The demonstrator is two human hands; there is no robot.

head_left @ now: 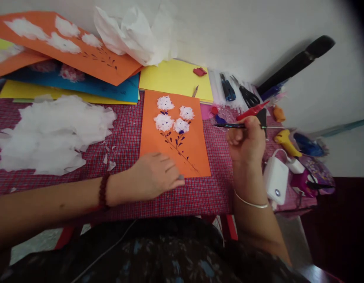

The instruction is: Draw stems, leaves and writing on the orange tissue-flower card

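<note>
Pinning the orange paper sheet with white tissue flowers (193, 153) at its near edge, our left hand (154, 175) lies flat, fingers spread. The sheet sits mid red-checked tabletop (199, 196). Our right hand (245, 141) grips a thin dark paintbrush (229, 125) just right of it.

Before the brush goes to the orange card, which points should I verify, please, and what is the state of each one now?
1. The orange card is held down: the left hand lies flat on its lower edge: ok.
2. The brush is gripped: the right hand is closed on it: ok.
3. The brush tip is over the card: it is to the right of the card, off it: not ok.
4. Paint on the tip: too small to see: cannot tell.
5. The left hand is off the painted stem: apart, near its lower end: ok.
</note>
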